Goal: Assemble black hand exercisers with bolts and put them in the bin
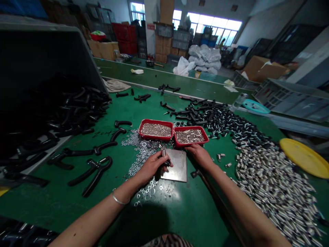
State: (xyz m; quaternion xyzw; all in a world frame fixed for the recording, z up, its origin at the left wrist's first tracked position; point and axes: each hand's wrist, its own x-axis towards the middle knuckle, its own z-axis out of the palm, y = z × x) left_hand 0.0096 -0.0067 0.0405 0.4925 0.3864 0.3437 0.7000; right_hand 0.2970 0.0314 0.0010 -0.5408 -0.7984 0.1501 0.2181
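Note:
My left hand (154, 165) is closed around a black handle piece (158, 173). A metal coil spring (163, 151) stands upright at the top of this piece, above the metal plate (177, 166). My right hand (200, 156) reaches to the front edge of the right red tray (206, 139), which contains small metal pins. Its fingers are bent together low against that edge, and their tips are partly hidden. Beside it, the left red tray (141, 133) is filled with tiny metal parts. A hammer (196, 174) lies under my right forearm.
Loose washers (140, 159) are scattered left of the plate. Metal springs (272, 181) form a heap at right, behind it black-headed screws (228, 120). Black handles (95, 171) lie at left, before a big tipped bin (87, 44). A yellow lid (305, 156) sits far right.

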